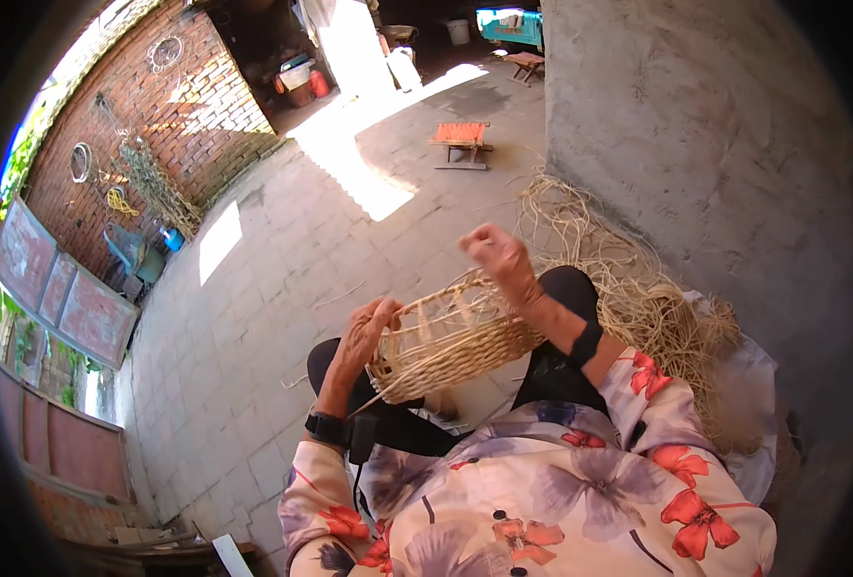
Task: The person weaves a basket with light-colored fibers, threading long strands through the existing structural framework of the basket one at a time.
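A half-woven straw-coloured basket (460,361) lies across my knees, its lower wall closely woven and its upper side showing bare frame bars with gaps. My left hand (367,332) holds its left end, thumb and fingers closed at the rim. Above the far right edge of the basket, my right hand (501,258) is raised with its fingers curled together. It is slightly blurred, and whether a strand is pinched in it I cannot make out.
At my right, a big heap of loose straw cord (662,332) lies partly on white sheeting (758,370) against the grey wall (715,144). A low folding stool (462,135) with an orange seat stands ahead on the paved floor (282,279). Metal gates (61,288) are at left.
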`<action>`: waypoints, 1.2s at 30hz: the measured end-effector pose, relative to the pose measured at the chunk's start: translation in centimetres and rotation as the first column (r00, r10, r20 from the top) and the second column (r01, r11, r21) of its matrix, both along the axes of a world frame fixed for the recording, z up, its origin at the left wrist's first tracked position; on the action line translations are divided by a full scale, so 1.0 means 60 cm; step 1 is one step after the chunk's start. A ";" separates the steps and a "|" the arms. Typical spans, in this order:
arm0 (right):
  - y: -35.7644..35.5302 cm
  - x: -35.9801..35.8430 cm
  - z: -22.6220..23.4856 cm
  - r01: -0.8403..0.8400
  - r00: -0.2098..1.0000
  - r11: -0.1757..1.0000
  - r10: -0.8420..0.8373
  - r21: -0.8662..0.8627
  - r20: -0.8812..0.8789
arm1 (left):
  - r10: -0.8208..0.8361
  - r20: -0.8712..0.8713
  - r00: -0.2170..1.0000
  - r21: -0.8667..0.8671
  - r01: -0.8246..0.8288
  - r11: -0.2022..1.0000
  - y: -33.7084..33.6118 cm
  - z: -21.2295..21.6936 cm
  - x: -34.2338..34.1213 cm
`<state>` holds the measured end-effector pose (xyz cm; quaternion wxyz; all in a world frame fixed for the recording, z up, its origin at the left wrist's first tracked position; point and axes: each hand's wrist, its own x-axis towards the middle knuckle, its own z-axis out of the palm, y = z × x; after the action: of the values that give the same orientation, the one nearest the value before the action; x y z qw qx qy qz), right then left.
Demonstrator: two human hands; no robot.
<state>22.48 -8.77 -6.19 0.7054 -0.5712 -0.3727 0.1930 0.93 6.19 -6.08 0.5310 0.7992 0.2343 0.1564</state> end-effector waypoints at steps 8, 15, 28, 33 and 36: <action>-0.051 0.067 -0.050 -0.193 0.954 0.981 0.193 0.021 -0.229 | -0.096 -0.010 0.995 0.215 0.095 0.972 -0.050 0.056 0.019; -0.035 -0.049 0.063 -0.228 0.943 0.973 0.214 0.029 0.255 | -0.100 0.101 0.990 0.569 0.025 0.822 -0.079 0.114 0.033; 0.003 -0.132 0.050 -0.320 0.894 0.947 0.295 0.020 0.337 | -0.224 0.244 0.944 -0.016 0.234 0.972 -0.067 0.100 0.037; 0.011 -0.131 0.043 -0.250 0.899 0.967 0.216 0.041 0.381 | -0.276 0.220 0.936 -0.053 0.294 0.954 -0.064 0.101 0.037; 0.012 -0.123 0.042 -0.187 0.965 0.975 0.159 0.121 0.209 | -0.355 0.185 0.916 -0.034 0.367 0.930 -0.035 0.096 0.028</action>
<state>15.11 -8.03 -3.64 0.6835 -0.5020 -0.5020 0.1697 2.59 4.07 -0.32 0.5960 0.7933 0.0402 0.1173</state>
